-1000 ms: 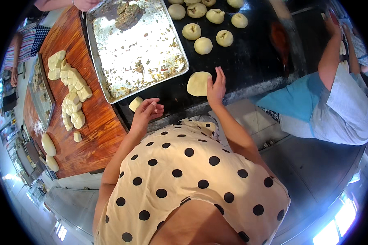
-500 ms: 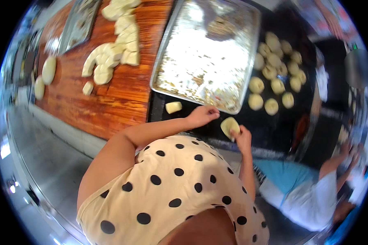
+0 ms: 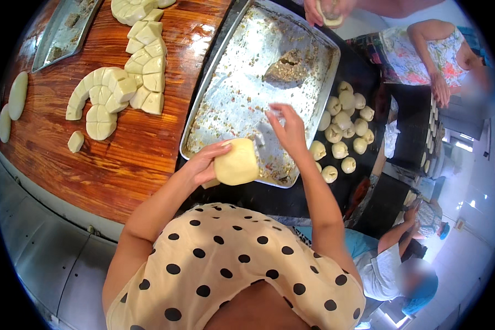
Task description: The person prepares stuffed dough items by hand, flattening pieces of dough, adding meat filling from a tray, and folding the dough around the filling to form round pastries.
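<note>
In the head view, the left hand [image 3: 203, 165] at frame centre has its grip closed around a flattened pale dough disc [image 3: 236, 161], held just over the near edge of the metal tray [image 3: 236, 93]. The right hand [image 3: 287, 127] hovers above the tray with fingers loosely spread, holding nothing I can make out. Cut dough pieces [image 3: 121, 91] lie on the wooden surface [image 3: 115, 159] at upper left, and filled dough balls [image 3: 344, 129] sit right of the tray.

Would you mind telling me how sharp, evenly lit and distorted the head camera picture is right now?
Head view: the left hand and its flattened dough piece are sharp; the right hand over the metal tray is slightly smeared; fisheye bends the wooden table edge; daylight blows out the lower right corner.
</note>
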{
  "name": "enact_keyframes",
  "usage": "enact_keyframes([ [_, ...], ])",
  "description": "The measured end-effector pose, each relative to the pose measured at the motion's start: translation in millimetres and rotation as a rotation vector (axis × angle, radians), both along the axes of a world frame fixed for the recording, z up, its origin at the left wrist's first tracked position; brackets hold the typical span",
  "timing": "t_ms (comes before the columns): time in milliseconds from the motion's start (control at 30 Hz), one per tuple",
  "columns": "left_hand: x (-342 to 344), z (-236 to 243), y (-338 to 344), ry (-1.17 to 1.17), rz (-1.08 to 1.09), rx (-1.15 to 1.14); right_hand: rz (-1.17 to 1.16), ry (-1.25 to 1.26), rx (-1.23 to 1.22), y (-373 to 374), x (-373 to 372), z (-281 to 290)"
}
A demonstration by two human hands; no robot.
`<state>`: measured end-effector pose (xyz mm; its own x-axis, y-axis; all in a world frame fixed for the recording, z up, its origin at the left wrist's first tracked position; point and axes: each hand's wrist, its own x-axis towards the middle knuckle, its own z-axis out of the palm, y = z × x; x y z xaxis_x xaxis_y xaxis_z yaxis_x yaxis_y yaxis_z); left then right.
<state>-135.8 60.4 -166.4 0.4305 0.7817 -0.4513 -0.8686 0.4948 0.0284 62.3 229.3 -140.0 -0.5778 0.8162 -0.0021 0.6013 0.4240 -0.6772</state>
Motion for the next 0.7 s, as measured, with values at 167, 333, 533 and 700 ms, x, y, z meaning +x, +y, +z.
enact_keyframes([
  [167, -12.9, -17.6, -18.8, -0.098, -0.011, -0.155, 0.369, -0.455, 0.611, 103.8, -37.3, -42.9],
  [333, 7.6, -25.2, -21.1, -0.138, -0.114, -0.187, 0.539, -0.772, 0.707, 141.4, -49.7, -75.6],
  [533, 14.8, -27.3, -14.6, -0.13, -0.131, -0.2, 0.546, -0.633, 0.562, 125.9, -52.8, -66.7],
  [700, 2.5, -25.0, 2.1, -0.014, -0.034, -0.294, 0.092, -0.083, 0.012, 67.2, -41.6, -24.0],
])
